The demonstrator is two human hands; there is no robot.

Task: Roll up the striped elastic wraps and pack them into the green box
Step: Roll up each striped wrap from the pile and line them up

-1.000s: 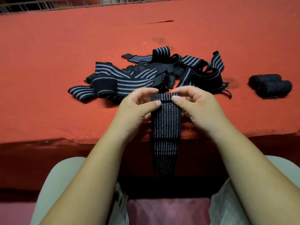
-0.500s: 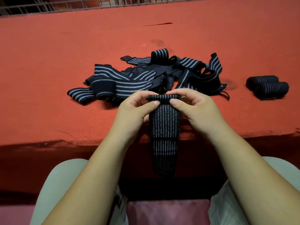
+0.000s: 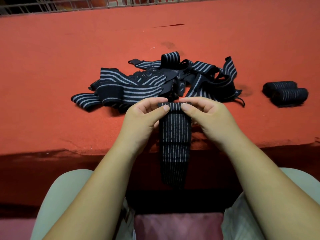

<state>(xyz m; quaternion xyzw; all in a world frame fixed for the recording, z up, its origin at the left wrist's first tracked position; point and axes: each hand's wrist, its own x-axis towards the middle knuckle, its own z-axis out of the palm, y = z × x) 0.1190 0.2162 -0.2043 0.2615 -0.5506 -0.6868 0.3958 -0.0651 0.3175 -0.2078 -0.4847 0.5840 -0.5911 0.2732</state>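
A black elastic wrap with thin grey stripes [image 3: 174,144] hangs over the near edge of the red table [image 3: 52,66], its top end folded into a small roll. My left hand [image 3: 143,118] pinches the left side of that roll between thumb and fingers. My right hand [image 3: 207,116] pinches the right side the same way. Behind my hands lies a tangled pile of loose striped wraps [image 3: 155,82]. Two rolled wraps [image 3: 285,93] lie side by side at the right. No green box is in view.
A metal railing [image 3: 69,6] runs along the table's far edge. A dark slit [image 3: 169,25] marks the red cover at the back. My knees in pale trousers [image 3: 65,191] sit below the table's near edge.
The camera view has shifted slightly, and the hands stay pinched on the roll at the wrap's top end. The hanging tail looks about the same length.
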